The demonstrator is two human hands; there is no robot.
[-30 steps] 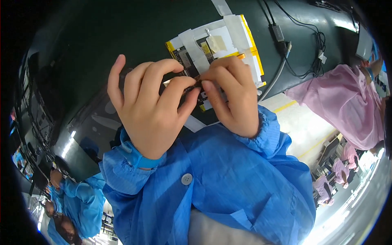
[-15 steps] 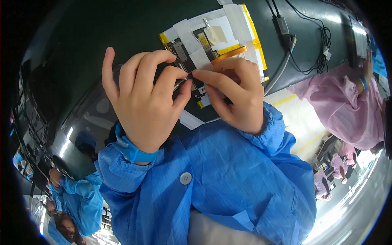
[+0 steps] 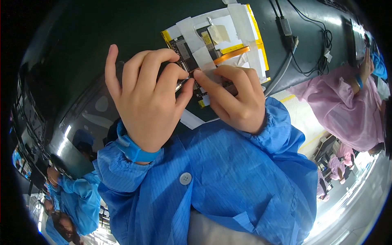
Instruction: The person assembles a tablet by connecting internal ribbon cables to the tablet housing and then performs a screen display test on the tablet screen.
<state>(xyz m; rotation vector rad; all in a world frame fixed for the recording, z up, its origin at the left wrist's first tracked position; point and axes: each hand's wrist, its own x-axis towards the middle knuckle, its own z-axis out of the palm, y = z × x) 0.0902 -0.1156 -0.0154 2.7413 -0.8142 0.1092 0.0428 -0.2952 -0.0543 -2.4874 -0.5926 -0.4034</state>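
Note:
A flat electronic assembly lies on the dark bench, with a circuit board (image 3: 185, 53) along its left side, a white panel (image 3: 234, 34) and yellow tape edging. My left hand (image 3: 147, 90) is closed at the board's left edge. Its thumb and index finger pinch a small, slim silvery part (image 3: 179, 85), mostly hidden by the fingers. From the right, my right hand (image 3: 241, 96) lays its stretched index fingertip on the board, close beside the left fingertips. Its other fingers are bent over the lower right part of the assembly, and nothing shows in them. An orange strip (image 3: 231, 55) crosses the assembly above this hand.
Black cables with a grey connector (image 3: 286, 26) and a thick grey cable (image 3: 281, 70) run right of the assembly. Pale strips of tape (image 3: 192, 30) cross it. Co-workers in pink (image 3: 332, 106) and blue (image 3: 77, 200) clothing are at the sides.
The assembly has shifted slightly right. My right thumb has drawn in beneath the hand, while the index fingertip stays on the board. My left hand keeps its pinch.

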